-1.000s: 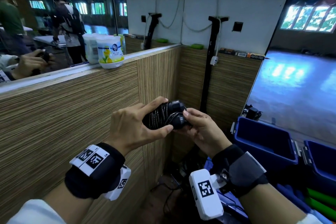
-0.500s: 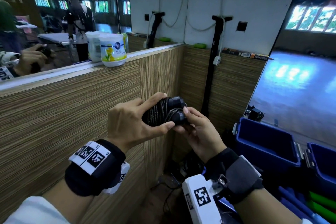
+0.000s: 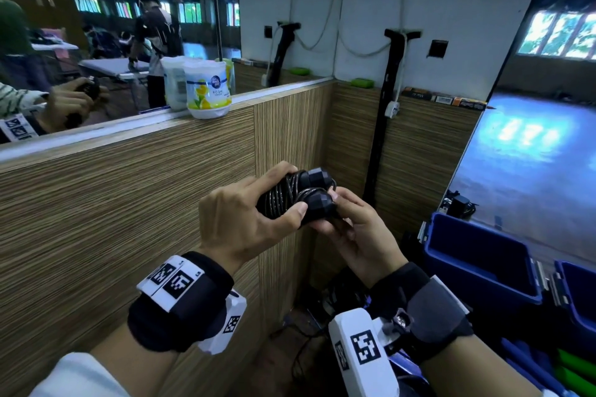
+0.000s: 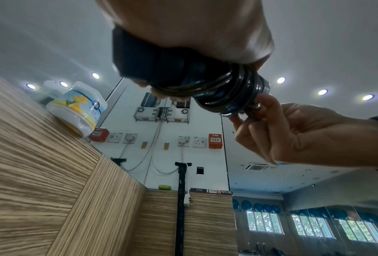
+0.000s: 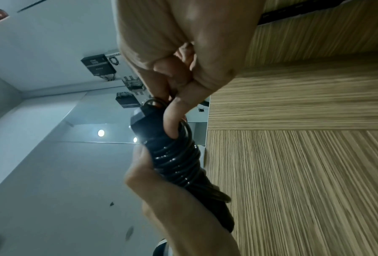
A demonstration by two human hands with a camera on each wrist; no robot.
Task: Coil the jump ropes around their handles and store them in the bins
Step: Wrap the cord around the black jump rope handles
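Note:
A black jump rope (image 3: 292, 195) (image 4: 225, 90) (image 5: 174, 155) is coiled round its two black handles and held at chest height before a wood-grain wall. My left hand (image 3: 245, 219) grips the coiled bundle, thumb underneath and fingers over the top. At the handle ends my right hand (image 3: 351, 229) (image 4: 293, 136) pinches the last bit of cord, its fingertips (image 5: 172, 110) pressed against the coils. A blue bin (image 3: 480, 264) stands open down at the right, with a second blue bin (image 3: 577, 293) beside it.
The wood-grain wall (image 3: 129, 219) runs close on the left and turns a corner ahead. A white tub (image 3: 208, 89) sits on its ledge under a mirror. A black post (image 3: 385, 116) leans in the corner. Cables lie on the floor (image 3: 309, 329) below my hands.
The bundle and both hands have stayed nearly in place, shifting slightly up. My right fingers keep working at the handle ends.

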